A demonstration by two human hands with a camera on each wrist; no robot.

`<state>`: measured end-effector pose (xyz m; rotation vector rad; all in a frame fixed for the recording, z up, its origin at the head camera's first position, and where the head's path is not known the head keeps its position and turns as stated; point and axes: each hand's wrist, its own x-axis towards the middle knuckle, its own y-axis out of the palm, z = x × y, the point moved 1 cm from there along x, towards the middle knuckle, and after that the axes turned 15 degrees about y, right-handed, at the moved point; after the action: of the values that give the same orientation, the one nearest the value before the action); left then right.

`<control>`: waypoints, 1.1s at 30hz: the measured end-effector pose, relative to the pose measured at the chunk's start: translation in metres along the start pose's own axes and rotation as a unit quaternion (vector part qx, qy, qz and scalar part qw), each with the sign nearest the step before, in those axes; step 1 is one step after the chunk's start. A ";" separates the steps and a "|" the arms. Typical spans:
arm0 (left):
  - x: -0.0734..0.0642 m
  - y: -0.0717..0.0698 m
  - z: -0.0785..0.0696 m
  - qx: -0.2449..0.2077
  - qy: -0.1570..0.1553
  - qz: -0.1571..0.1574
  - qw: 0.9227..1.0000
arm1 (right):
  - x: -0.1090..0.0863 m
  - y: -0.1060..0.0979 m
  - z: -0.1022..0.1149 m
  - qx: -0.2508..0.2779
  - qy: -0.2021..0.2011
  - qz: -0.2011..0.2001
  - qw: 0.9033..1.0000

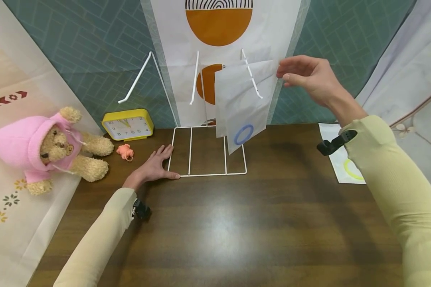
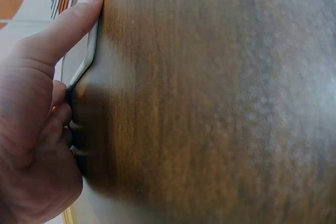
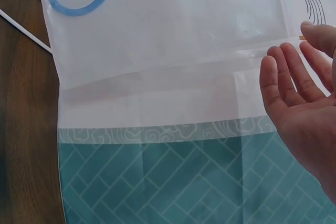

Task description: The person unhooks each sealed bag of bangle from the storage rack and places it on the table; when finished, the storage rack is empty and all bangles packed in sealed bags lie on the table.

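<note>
A white wire display rack point(image 1: 208, 175) stands at the table's back, with three prongs reaching forward. On its right-hand prong point(image 1: 252, 75) hang white bags point(image 1: 260, 93); the front one bears a blue ring point(image 1: 244, 134). My right hand point(image 1: 307, 75) is raised beside the upper right edge of these bags. In the right wrist view its fingers point(image 3: 270, 80) are loosely bent and the thumb stands apart from them. My left hand point(image 1: 152, 165) rests at the rack's front left corner. Its thumb point(image 2: 65, 27) lies on the front wire, and the other fingers extend along the left side.
Right of the rack, a white bag with a yellow ring point(image 1: 352, 169) lies partly under my right forearm. At left are a yellow clock point(image 1: 127, 124), a small coral-coloured figure point(image 1: 125, 152) and a teddy bear in a pink hood point(image 1: 57, 145). A patterned backdrop point(image 1: 104, 52) rises behind.
</note>
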<state>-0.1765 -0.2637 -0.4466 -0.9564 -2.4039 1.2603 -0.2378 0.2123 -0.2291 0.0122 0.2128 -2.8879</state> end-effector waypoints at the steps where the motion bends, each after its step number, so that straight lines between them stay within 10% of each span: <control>1: 0.000 0.000 0.000 -0.001 0.000 -0.001 1.000 | 0.001 0.000 0.000 -0.003 -0.001 0.002 1.000; 18: 0.003 0.000 0.003 -0.007 -0.002 -0.003 1.000 | 0.004 0.000 0.003 -0.085 0.051 -0.022 0.995; 33: 0.003 0.002 0.009 -0.001 -0.002 -0.004 1.000 | 0.011 0.015 0.001 0.043 0.016 0.090 0.995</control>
<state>-0.1823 -0.2663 -0.4537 -0.9449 -2.4100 1.2573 -0.2444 0.1950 -0.2302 0.0883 0.0866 -2.7152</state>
